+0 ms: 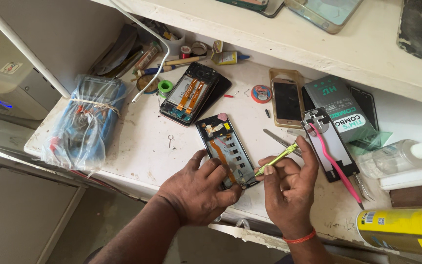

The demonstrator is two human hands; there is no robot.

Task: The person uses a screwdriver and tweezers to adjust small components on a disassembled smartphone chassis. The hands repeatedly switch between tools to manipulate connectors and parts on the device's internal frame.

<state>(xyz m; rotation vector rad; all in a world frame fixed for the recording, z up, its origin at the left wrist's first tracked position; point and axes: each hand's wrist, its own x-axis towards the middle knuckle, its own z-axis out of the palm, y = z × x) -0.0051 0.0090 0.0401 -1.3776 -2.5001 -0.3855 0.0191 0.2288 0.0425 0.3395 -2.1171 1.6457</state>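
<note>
An opened phone frame (222,144) with orange flex cables lies on the white bench, near its front edge. My left hand (199,191) rests on the frame's near end and holds it down. My right hand (289,188) grips a thin yellow-green screwdriver (278,158), whose tip touches the frame's lower right corner beside my left fingers. A second opened phone (189,94) with a battery and orange cables lies farther back.
A multimeter in a plastic bag (85,120) sits at the left. A gold phone (286,100), green boxes (340,110), a pink tool (335,166), tweezers (278,140), a clear bottle (396,154) and a yellow spray can (401,231) crowd the right. A shelf (289,36) runs above.
</note>
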